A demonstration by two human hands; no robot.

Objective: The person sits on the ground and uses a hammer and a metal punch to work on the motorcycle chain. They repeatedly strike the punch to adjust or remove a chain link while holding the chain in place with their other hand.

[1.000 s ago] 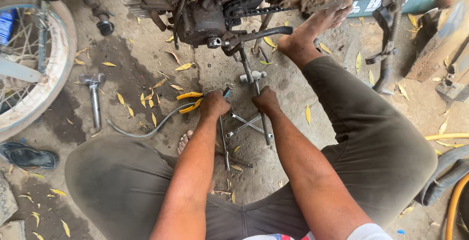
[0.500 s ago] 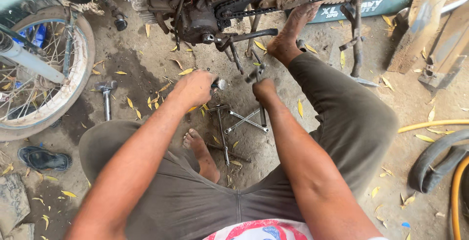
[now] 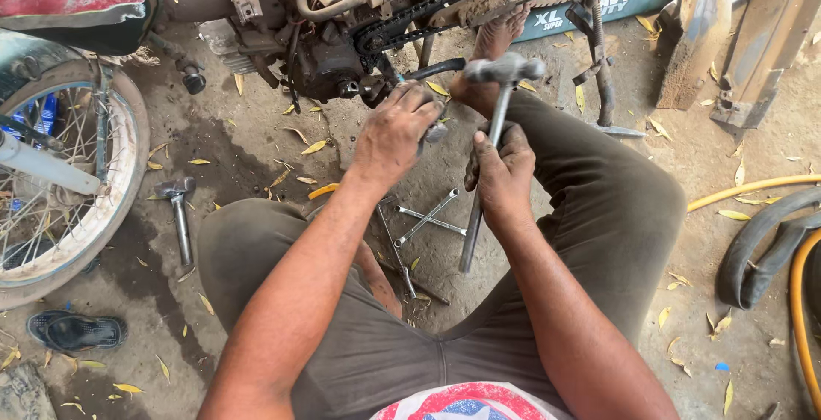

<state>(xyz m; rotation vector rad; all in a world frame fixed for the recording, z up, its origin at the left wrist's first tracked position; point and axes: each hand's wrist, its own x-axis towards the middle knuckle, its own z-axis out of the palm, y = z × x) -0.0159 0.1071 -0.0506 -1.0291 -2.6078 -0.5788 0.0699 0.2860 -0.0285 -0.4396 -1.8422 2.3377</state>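
My right hand [image 3: 503, 166] grips the metal shaft of a hammer [image 3: 503, 70], head raised just under the motorcycle's drive chain [image 3: 428, 11]. My left hand [image 3: 395, 129] is closed on a small metal part held near the greasy engine case [image 3: 321, 65] and the kick lever [image 3: 432, 69]; the part is mostly hidden by the fingers. A cross wrench [image 3: 428, 217] lies on the dirt ground between my knees. My bare foot [image 3: 487, 52] rests by the chain.
A spoked wheel [image 3: 51, 180] stands at left, with a second hammer [image 3: 178, 215] and a dark sandal [image 3: 75, 331] on the ground nearby. Wooden boards [image 3: 735, 35] lean at upper right. A yellow hose [image 3: 753, 187] and black rubber tube [image 3: 761, 249] lie right.
Both hands rose from the tools on the ground toward the engine. The right hand lifted the hammer upright, and the left moved up beside the kick lever.
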